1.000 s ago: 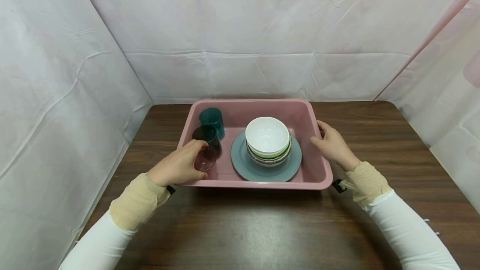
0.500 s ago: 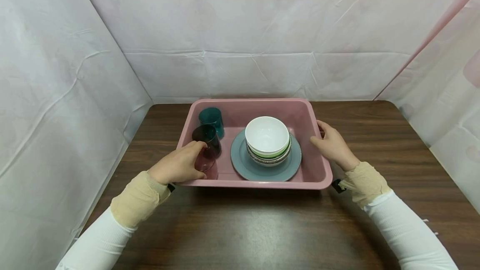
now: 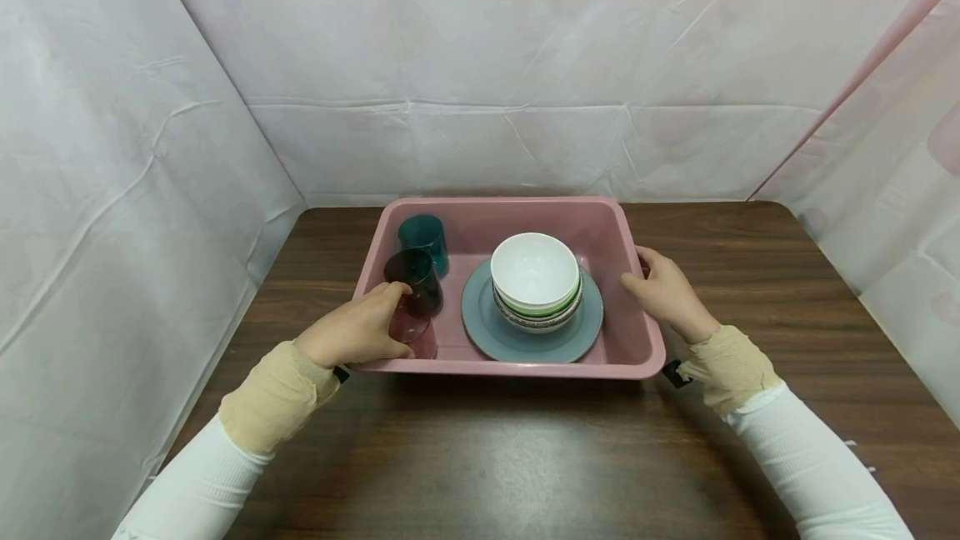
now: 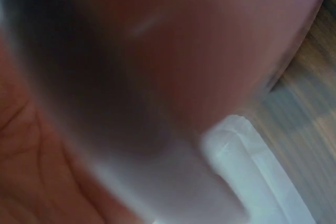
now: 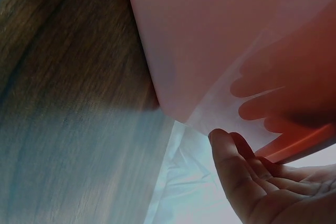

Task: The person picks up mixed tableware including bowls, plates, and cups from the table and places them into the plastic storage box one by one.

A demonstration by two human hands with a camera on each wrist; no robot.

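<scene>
White sheeting hangs behind and to both sides of a dark wooden table (image 3: 525, 457), on which a pink tub (image 3: 510, 369) stands crosswise in front of the person. The left hand (image 3: 356, 332) reaches over the tub's near left corner, its fingers curled round a maroon cup (image 3: 411, 325) that stands inside the tub against the near wall. Just behind that cup, still along the left wall, stands a dark cup (image 3: 414, 273), and behind it a teal cup (image 3: 424, 238) in the far left corner. The right hand (image 3: 663, 290) holds the tub's right rim, the thumb lying on the inner side and the fingers hooked over the edge; in the right wrist view the fingers show as shadows through the thin pink wall. In the middle of the tub lies a grey plate (image 3: 480, 323), and on it sits a stack of bowls (image 3: 535, 282), the top one white, with green and patterned rims below it. The left wrist view is too blurred to tell anything beyond a reddish, close surface.
</scene>
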